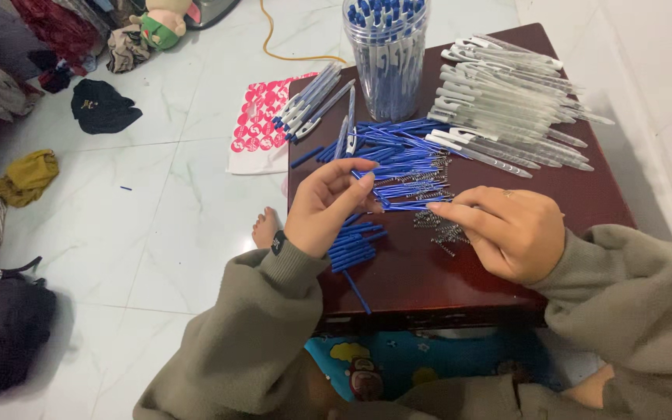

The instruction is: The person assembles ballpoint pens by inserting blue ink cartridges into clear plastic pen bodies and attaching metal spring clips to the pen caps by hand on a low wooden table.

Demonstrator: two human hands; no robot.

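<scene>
My left hand (325, 204) is raised over the dark red table (585, 194), its fingers pinching a thin blue pen refill (398, 205) that runs across to my right hand (507, 232). My right hand's fingertips pinch the refill's other end just above a small heap of metal springs (439, 226). A pile of loose blue refills (402, 159) lies behind both hands. A smaller bunch of blue refills (354, 245) rests near my left wrist.
A clear plastic jar (387, 54) full of blue pens stands at the table's far edge. Clear pen barrels with white caps (499, 109) lie at the right, assembled pens (313, 101) at the left. Clothes (103, 106) and a dark bag (1, 327) litter the tiled floor.
</scene>
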